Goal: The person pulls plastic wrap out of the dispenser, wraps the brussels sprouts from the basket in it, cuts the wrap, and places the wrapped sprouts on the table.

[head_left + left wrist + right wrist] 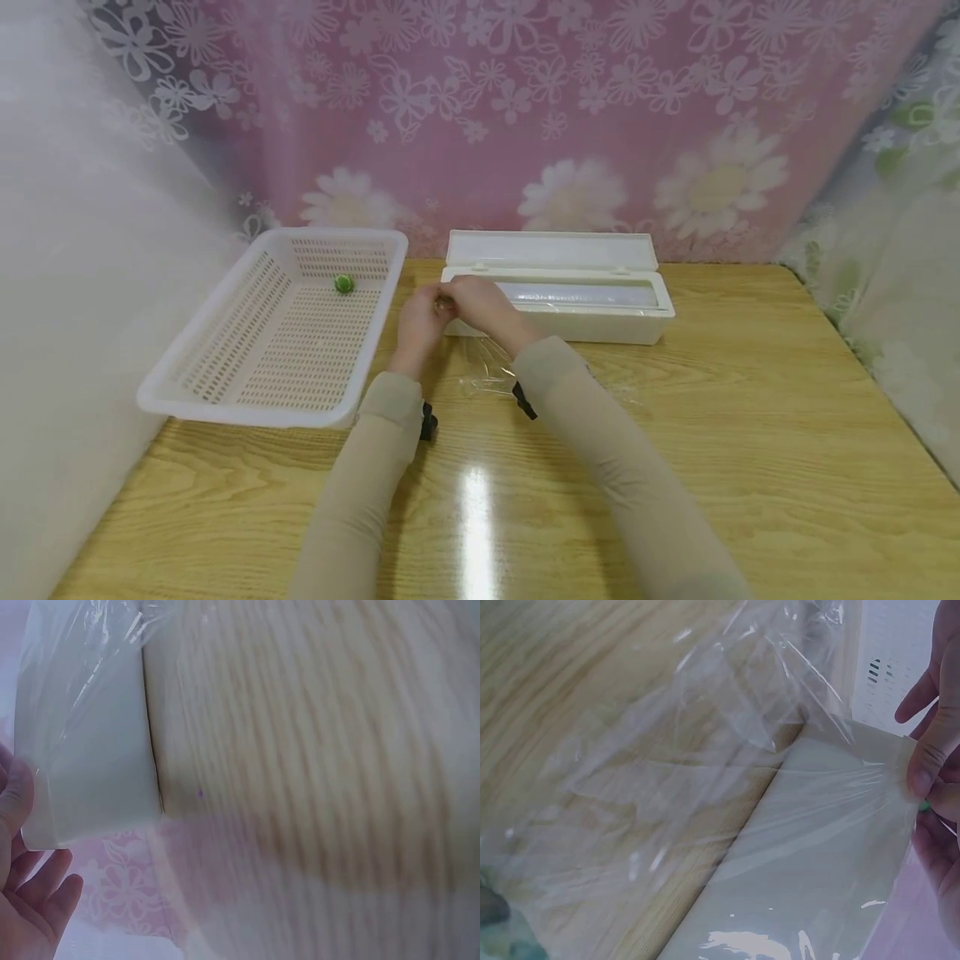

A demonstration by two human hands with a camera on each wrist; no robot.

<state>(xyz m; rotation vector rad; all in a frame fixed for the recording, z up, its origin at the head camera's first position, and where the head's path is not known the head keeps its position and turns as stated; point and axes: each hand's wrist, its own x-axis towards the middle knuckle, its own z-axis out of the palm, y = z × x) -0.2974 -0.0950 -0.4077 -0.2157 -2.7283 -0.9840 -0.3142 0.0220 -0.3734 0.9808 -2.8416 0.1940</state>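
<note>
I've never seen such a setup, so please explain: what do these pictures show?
No machine: these are a person's bare hands. The wide picture comes from a head-worn camera; the close-ups from the left and right wrists. On the brown wooden table stand a white plastic basket with slotted walls, holding a small round green object, and a long white plastic box, lid open, with a shiny roll inside. Clear plastic film drapes over the box's front onto the table. At the box's left end, the left hand appears to pinch the film; the right hand is beside it, its grip unclear.
</note>
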